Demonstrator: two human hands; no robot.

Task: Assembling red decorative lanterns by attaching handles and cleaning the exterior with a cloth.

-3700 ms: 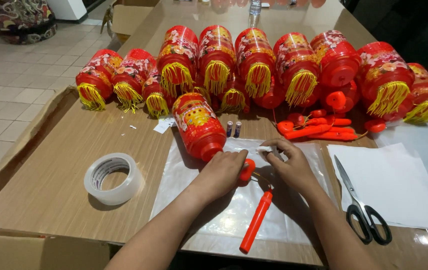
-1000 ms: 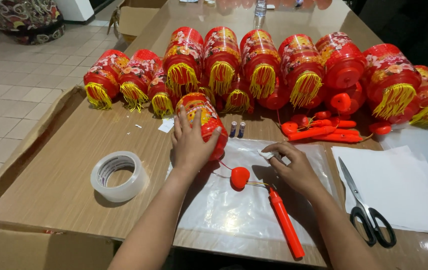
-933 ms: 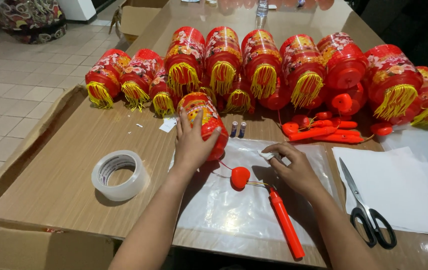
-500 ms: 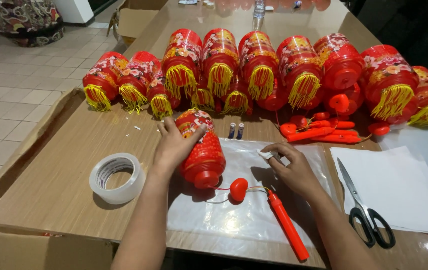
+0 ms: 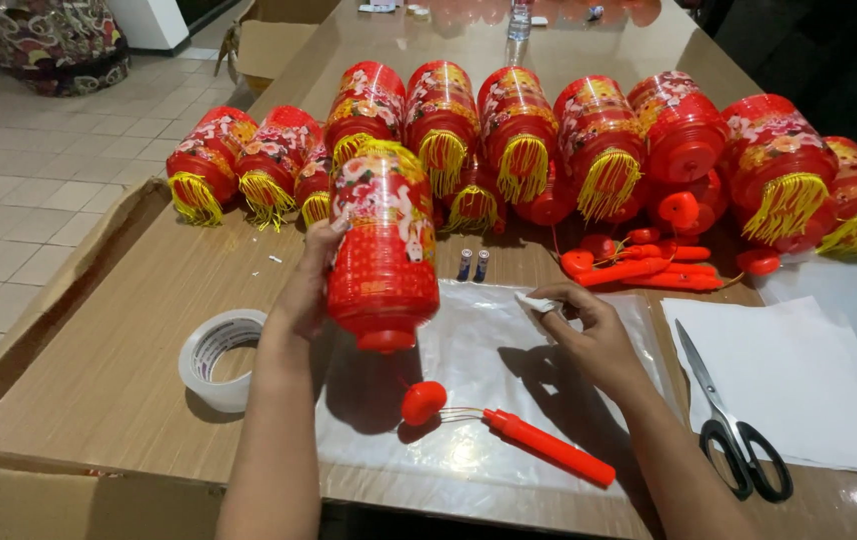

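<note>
My left hand (image 5: 301,290) grips a red cylinder lantern (image 5: 384,250) with a yellow tassel at its far end and lifts it off the table, its red cap pointing toward me. Below it a small red knob (image 5: 423,402) lies on a clear plastic sheet (image 5: 479,350), joined by a thin wire to a red plastic handle stick (image 5: 549,447). My right hand (image 5: 589,335) rests on the sheet and pinches a small white piece (image 5: 539,303) between its fingertips.
A row of several red lanterns (image 5: 599,130) with yellow tassels lines the back of the table. Two small batteries (image 5: 473,264), loose red sticks (image 5: 639,270), white paper (image 5: 799,380), black scissors (image 5: 734,430), a tape roll (image 5: 217,357) and cardboard (image 5: 69,330) surround the sheet.
My left hand has picked the lantern up from the table and raised it toward me. The red knob and stick now lie loose on the sheet. My right hand stayed put.
</note>
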